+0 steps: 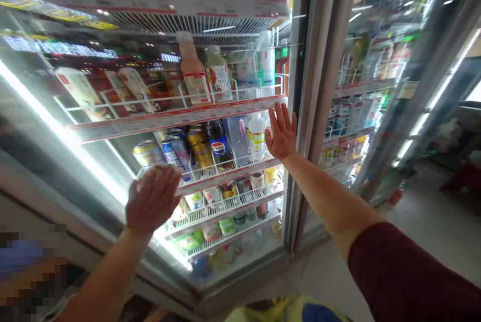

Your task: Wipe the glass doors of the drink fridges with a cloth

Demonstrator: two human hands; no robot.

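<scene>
I face a lit drinks fridge with a glass door [112,106]. My right hand [281,131] lies flat against the glass near the door's right edge, fingers spread, holding nothing. My left hand [152,201] is lower and to the left, palm on the glass, fingers together and a little blurred. Behind the glass stand Pepsi bottles and cans [218,144], a white bottle [256,134] and, one shelf up, a tea bottle [218,74] and a pink bottle [191,69].
White wire shelves [225,207] hold small cups and cans lower down. A grey door frame [319,106] separates a second fridge [361,101] on the right. Pale floor [424,222] stretches off to the right. A yellow and blue thing [289,312] sits at the bottom edge.
</scene>
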